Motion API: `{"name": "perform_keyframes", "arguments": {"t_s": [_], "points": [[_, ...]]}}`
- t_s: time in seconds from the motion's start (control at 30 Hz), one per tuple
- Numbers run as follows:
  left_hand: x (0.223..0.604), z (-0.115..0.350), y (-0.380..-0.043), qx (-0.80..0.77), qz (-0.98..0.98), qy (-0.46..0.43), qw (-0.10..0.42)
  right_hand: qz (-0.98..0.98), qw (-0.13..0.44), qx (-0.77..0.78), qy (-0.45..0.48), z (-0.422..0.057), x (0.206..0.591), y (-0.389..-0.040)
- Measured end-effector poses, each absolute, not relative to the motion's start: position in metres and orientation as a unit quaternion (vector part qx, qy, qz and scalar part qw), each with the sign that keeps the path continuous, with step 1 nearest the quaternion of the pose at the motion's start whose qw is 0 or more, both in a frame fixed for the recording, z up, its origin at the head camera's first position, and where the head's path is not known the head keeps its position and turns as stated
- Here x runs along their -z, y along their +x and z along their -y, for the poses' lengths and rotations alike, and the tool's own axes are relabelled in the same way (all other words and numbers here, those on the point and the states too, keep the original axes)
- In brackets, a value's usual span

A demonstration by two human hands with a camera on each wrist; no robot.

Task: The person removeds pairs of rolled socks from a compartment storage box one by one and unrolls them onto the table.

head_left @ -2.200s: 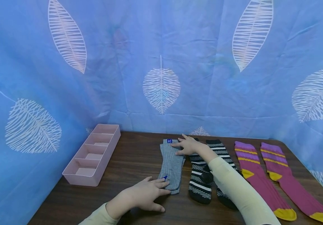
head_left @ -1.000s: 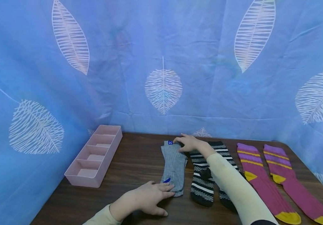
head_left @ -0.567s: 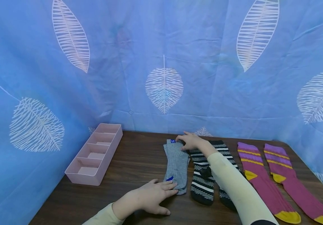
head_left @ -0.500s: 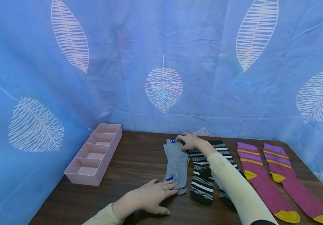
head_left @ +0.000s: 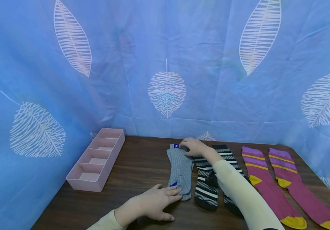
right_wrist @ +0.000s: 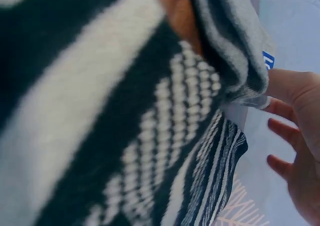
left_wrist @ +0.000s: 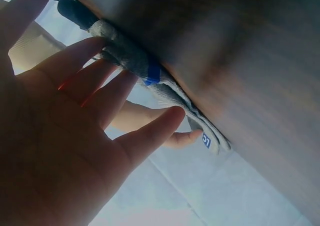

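A pair of grey ribbed ankle socks (head_left: 180, 169), stacked with a blue LC label at the cuff, lies flat on the dark wooden table (head_left: 141, 166). My left hand (head_left: 156, 203) has its fingers extended, with the fingertips on the toe end, beside a blue mark. At the far end my right hand (head_left: 195, 148) pinches the right corner of the cuff between thumb and forefinger; its other fingers stay apart from the fabric in the right wrist view. Black-and-white striped socks (head_left: 206, 188) lie just right of the grey pair, partly hidden under my right forearm.
A pink organizer box (head_left: 97, 159) with several compartments stands at the left. Two maroon socks with purple cuffs and yellow toes, one a maroon sock (head_left: 268, 188), lie at the right. A blue leaf-patterned cloth (head_left: 205, 92) hangs behind the table.
The right hand's fingers, spread over the cuff earlier, have drawn in at its right corner. The grey socks have shifted slightly right, and the left hand has followed them.
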State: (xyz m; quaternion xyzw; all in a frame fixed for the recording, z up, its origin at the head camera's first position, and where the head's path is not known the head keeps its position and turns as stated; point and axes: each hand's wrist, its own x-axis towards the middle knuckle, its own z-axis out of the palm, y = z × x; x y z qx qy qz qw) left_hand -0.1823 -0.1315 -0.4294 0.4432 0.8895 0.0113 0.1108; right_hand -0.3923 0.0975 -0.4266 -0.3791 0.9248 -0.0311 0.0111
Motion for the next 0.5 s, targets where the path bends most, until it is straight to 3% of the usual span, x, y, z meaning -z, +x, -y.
{"name": "perform_keyframes", "arguments": {"t_s": [0.23,0.5], "points": [[0.427,0.130,-0.179,0.002,-0.889,0.450,0.082,-0.910,-0.060,-0.086,-0.402,-0.100,0.426,-0.378],[0.423,0.130,-0.173,0.006,-0.890,0.454,0.045,-0.900,-0.095,-0.133,-0.404,-0.102,0.429,-0.371]]}}
